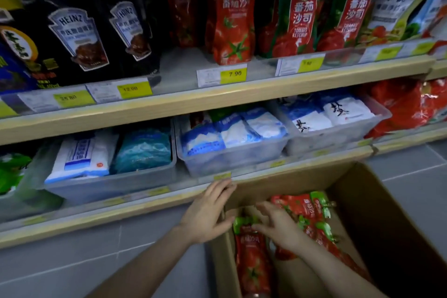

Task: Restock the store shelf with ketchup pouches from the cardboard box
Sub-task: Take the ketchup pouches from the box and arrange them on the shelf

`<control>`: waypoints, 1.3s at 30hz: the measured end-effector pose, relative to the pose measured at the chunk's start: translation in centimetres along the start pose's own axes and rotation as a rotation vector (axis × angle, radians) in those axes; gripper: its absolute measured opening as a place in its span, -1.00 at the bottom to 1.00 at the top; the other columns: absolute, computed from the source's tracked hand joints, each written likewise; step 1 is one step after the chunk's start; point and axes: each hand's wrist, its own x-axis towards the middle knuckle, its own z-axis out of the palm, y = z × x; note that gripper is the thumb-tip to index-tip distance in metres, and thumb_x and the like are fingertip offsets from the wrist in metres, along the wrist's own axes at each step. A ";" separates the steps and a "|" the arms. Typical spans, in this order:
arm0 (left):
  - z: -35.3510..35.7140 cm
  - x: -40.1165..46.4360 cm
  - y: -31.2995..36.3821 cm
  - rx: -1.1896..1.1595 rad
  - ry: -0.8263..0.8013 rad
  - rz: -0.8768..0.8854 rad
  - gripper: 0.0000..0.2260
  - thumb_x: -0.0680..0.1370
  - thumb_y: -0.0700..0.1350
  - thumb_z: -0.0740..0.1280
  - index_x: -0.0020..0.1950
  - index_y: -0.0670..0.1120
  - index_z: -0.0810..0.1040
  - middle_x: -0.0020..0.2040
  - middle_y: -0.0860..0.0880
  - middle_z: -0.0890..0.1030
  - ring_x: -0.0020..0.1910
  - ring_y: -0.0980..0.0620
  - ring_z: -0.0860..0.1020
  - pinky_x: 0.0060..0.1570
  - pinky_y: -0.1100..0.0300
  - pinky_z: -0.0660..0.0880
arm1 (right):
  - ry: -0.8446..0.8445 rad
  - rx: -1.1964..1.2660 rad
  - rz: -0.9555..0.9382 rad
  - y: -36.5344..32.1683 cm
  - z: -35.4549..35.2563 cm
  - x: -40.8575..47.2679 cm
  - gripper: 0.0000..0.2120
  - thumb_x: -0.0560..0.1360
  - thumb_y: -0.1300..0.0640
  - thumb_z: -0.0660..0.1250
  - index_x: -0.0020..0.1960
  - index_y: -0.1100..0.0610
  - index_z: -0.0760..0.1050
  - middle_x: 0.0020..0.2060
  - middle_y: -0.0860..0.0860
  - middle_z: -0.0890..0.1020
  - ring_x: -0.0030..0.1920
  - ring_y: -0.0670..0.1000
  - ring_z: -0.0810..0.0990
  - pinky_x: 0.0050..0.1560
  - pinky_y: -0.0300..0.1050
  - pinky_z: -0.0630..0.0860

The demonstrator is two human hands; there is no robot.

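An open cardboard box (377, 220) stands on the floor at the lower right, against the bottom shelf. Several red ketchup pouches with green tops lie inside it. My left hand (208, 213) rests on the box's left wall, thumb inside the rim, fingers spread. My right hand (275, 225) is inside the box, fingers spread over the top of one ketchup pouch (251, 264) lying along the left wall; whether it grips the pouch is unclear. More pouches (312, 215) are piled to the right. On the upper shelf, one matching ketchup pouch (232, 29) stands above a 7.90 price tag (222, 75).
Black Heinz pouches (79, 36) stand to the left on the upper shelf, taller ketchup pouches (302, 14) to the right. Bare shelf board shows beside the single pouch (179, 68). Clear bins of white and blue bags (232, 140) fill the lower shelf. Grey floor tiles lie below.
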 end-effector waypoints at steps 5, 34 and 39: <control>1.7 0.5 -1.2 -0.138 0.098 0.059 -0.39 0.47 0.10 0.20 0.46 -0.13 0.21 0.42 -0.08 0.27 0.44 0.00 0.17 0.44 0.05 0.12 | -0.060 0.050 0.051 3.7 2.2 1.3 -0.47 0.38 0.13 0.45 0.30 0.17 0.40 0.20 0.03 0.52 0.24 -0.03 0.48 0.22 -0.34 0.35; 2.8 0.5 -1.5 -0.210 0.140 0.049 -0.36 0.45 0.11 0.17 0.47 -0.14 0.20 0.44 -0.07 0.25 0.43 -0.01 0.21 0.41 0.14 0.14 | -0.129 -0.038 0.278 5.6 4.5 3.7 -0.80 0.48 0.00 0.31 0.10 -0.04 0.51 0.09 -0.06 0.63 0.19 -0.02 0.52 0.33 -0.02 0.27; 2.4 0.3 -1.4 -0.199 0.119 0.039 -0.37 0.44 0.08 0.20 0.48 -0.09 0.18 0.47 -0.04 0.21 0.44 0.02 0.18 0.40 0.12 0.17 | -0.186 0.041 0.277 5.0 4.0 3.1 -0.85 0.49 0.04 0.31 0.00 0.05 0.59 0.06 -0.01 0.64 0.15 0.01 0.53 0.32 0.06 0.33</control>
